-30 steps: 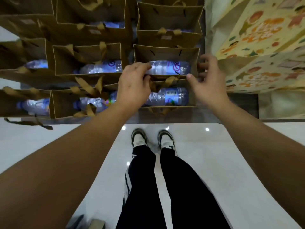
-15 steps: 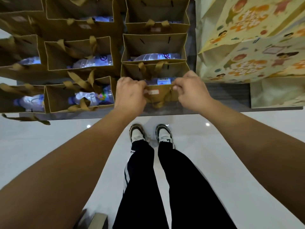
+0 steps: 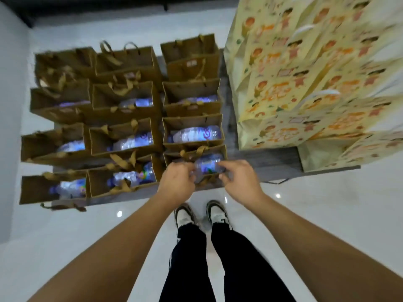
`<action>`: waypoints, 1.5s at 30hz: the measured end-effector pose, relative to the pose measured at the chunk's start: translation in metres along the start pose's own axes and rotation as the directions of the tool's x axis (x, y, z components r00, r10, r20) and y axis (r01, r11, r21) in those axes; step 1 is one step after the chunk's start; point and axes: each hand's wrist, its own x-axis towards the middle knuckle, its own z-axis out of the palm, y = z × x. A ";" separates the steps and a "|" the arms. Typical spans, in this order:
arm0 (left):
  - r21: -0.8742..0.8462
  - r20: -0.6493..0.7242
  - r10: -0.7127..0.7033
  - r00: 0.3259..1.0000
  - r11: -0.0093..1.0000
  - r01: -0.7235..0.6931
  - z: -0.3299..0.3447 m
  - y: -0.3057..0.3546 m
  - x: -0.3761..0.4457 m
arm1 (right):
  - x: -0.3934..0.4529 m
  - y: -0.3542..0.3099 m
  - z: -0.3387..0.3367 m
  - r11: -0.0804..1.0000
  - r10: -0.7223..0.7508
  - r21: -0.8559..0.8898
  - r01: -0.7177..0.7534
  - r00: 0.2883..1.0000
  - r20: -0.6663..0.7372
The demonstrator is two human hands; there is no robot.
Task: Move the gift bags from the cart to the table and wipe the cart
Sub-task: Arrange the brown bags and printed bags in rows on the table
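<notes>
Several brown paper gift bags stand in rows on a grey table (image 3: pixel 277 162), most with a water bottle lying inside. The nearest gift bag (image 3: pixel 214 152) of the right column sits at the table's front edge with a bottle (image 3: pixel 209 165) in it. My left hand (image 3: pixel 177 182) grips the near rim of this bag at its left corner with curled fingers. My right hand (image 3: pixel 239 182) pinches the same rim at its right corner. The picture is blurred, so the fingertips are hard to make out. No cart is in view.
A stack of large yellow patterned bags (image 3: pixel 305 83) fills the table's right side, close to the brown bags. Another brown bag (image 3: pixel 122 177) stands directly left of the one I hold. White glossy floor (image 3: pixel 327 203) lies below, with my feet (image 3: pixel 200 214) by the table's edge.
My hands came off the second bag in the right column and closed on the near rim of the nearest bag. The view has since pulled back and up, showing the whole table.
</notes>
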 end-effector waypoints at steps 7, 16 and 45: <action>-0.003 -0.118 0.178 0.977 0.984 -0.180 -0.085 0.084 -0.016 | -0.045 -0.048 -0.081 0.987 0.115 0.130 -0.096 0.982 -0.151; -0.003 -0.208 0.309 0.928 0.949 -0.316 -0.125 0.174 -0.007 | -0.082 -0.038 -0.145 0.923 0.288 0.333 -0.191 0.918 -0.272; -0.038 -0.312 -0.111 0.944 0.994 0.104 -0.023 0.272 0.064 | -0.023 0.110 -0.236 0.956 0.214 0.196 -0.217 0.976 0.041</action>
